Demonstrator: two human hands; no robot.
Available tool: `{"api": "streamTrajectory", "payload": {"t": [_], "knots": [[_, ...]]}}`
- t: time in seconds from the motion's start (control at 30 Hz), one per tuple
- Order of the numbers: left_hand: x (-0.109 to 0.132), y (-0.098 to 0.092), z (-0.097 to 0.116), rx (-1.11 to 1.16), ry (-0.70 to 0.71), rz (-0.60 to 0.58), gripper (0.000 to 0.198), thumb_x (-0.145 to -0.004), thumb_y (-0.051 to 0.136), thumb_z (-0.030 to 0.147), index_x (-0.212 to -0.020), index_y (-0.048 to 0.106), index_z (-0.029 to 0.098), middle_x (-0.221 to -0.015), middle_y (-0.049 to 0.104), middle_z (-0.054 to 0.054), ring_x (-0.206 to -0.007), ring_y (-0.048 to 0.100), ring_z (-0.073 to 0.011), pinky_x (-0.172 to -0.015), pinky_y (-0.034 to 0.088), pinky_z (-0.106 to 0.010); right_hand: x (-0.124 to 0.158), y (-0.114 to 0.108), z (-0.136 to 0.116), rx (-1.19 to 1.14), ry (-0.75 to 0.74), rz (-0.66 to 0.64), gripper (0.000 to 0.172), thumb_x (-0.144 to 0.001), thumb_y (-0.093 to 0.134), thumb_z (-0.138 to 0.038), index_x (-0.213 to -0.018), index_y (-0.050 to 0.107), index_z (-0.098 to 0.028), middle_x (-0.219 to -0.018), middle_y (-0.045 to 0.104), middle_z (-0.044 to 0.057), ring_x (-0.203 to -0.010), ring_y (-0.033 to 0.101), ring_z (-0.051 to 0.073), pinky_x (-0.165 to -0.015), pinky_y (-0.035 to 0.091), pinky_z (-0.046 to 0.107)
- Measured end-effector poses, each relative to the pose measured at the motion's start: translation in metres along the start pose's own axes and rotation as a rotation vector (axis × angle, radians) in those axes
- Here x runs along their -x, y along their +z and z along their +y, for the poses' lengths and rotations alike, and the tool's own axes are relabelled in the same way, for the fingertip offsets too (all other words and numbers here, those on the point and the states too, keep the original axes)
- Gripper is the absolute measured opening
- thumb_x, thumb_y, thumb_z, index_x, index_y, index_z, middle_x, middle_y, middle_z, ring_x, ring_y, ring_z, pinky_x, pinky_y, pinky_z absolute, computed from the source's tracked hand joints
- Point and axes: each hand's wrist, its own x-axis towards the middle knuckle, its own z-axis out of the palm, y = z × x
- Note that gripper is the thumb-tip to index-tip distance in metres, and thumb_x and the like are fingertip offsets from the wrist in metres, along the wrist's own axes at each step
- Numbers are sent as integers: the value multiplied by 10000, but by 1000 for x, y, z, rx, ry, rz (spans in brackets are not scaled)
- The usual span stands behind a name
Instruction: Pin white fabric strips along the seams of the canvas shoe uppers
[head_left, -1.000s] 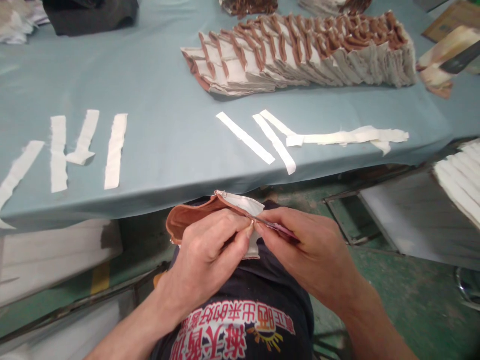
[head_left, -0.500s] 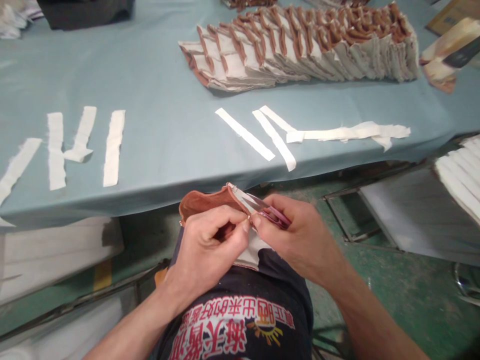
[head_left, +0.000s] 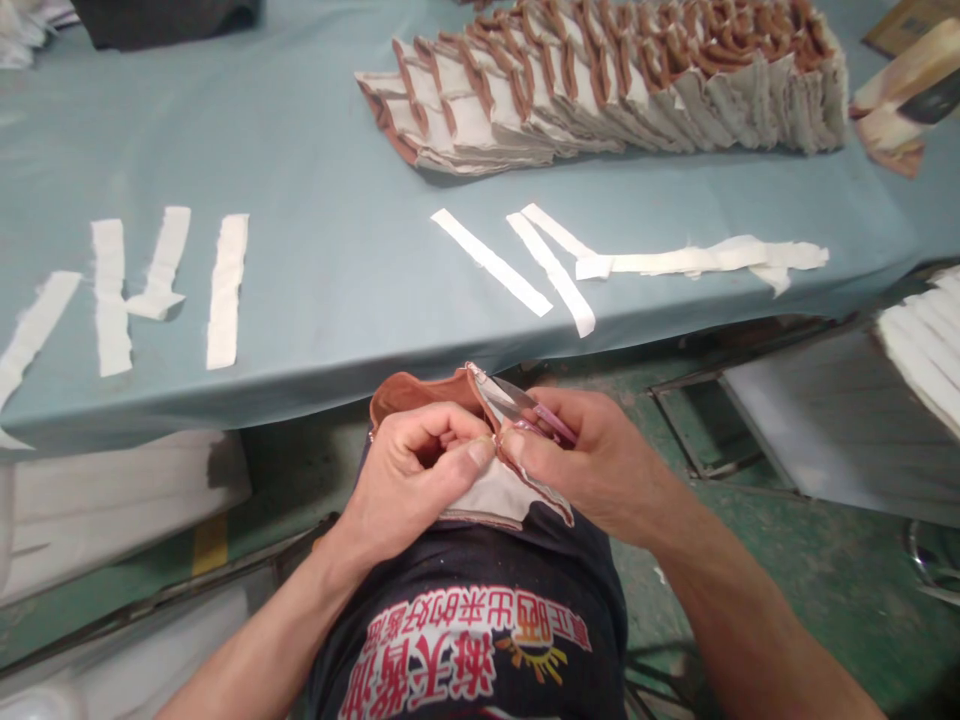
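A brown and off-white fabric piece point(head_left: 487, 495) is held over my lap, just below the table edge. My left hand point(head_left: 424, 465) pinches its edge between thumb and forefinger. Against that spot, my right hand point(head_left: 574, 445) grips small scissors with pink handles point(head_left: 553, 422), its thumb also at the fabric edge. The scissor blades point up and left along the fabric and look nearly together. The fingertips of both hands almost touch, and whatever lies between them is too small to make out.
Across the blue-covered table point(head_left: 322, 200) lie several white strips point(head_left: 227, 290) and a long row of brown and white folded pieces point(head_left: 615, 90). A dark item point(head_left: 172, 20) sits at the back left; white material point(head_left: 930, 340) is at the right.
The fabric has shifted slightly right, and more of its pale lower part and brown edge now shows under my hands. The scissor blades look closer together.
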Motion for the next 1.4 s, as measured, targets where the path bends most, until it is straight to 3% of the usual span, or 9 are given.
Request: {"api": "streamTrajectory", "payload": {"t": [0.23, 0.4, 0.5, 0.6, 0.73, 0.83, 1.1, 1.4], "knots": [[2, 4, 3, -371, 228, -1, 197, -844, 596, 164, -650, 562, 160, -604, 474, 50, -564, 399, -78, -528, 319, -206, -2, -1, -3, 64, -92, 7, 207, -843, 587, -251, -688, 456, -212, -640, 380, -71, -576, 317, 84, -484, 244, 220], [2, 5, 5, -270, 198, 21, 275, -904, 552, 218, -642, 480, 178, -608, 381, 61, -559, 325, -78, -500, 281, -209, -9, 1, -10, 124, -164, 33, 250, -871, 584, -254, -666, 444, -219, -610, 390, -84, -548, 338, 81, -472, 274, 213], [3, 5, 6, -186, 86, 51, 300, -914, 576, 308, -655, 525, 168, -611, 383, 55, -559, 317, -84, -488, 273, -218, -5, 1, -10, 228, -268, 155, 212, -925, 585, -301, -737, 550, -210, -626, 503, -74, -545, 437, 89, -489, 339, 212], [4, 5, 7, -143, 11, 65, 322, -918, 598, 379, -698, 609, 144, -614, 385, 50, -561, 313, -92, -487, 264, -230, 8, 3, -2, 373, -398, 324, 141, -1004, 537, -316, -950, 615, -213, -679, 635, -63, -534, 557, 101, -497, 394, 216], [2, 7, 9, -121, 56, 95, 362, -914, 631, 382, -639, 549, 162, -611, 381, 47, -574, 315, -97, -504, 271, -237, 23, 9, 12, 710, -610, 526, 21, -1004, 568, -237, -998, 588, -236, -723, 735, -49, -552, 680, 126, -521, 448, 234], [1, 6, 9, -132, 81, 105, 392, -916, 647, 373, -614, 494, 175, -614, 429, 36, -582, 340, -100, -522, 291, -237, 26, 13, 16, 838, -725, 541, 74, -1019, 539, -214, -967, 587, -236, -735, 751, -35, -575, 710, 131, -560, 477, 244], [3, 5, 9, -146, 105, 93, 357, -925, 643, 353, -646, 506, 176, -654, 475, 26, -607, 373, -109, -549, 314, -242, 21, 15, 14, 941, -811, 577, 147, -973, 522, -109, -939, 612, -220, -711, 741, -17, -597, 713, 135, -580, 470, 261], [4, 5, 6, -119, 71, 96, 387, -918, 667, 383, -639, 491, 181, -638, 438, 34, -591, 344, -107, -538, 293, -252, 20, 15, 10, 949, -802, 584, 161, -977, 511, -100, -929, 607, -221, -692, 735, -20, -592, 710, 130, -590, 465, 250]]}}
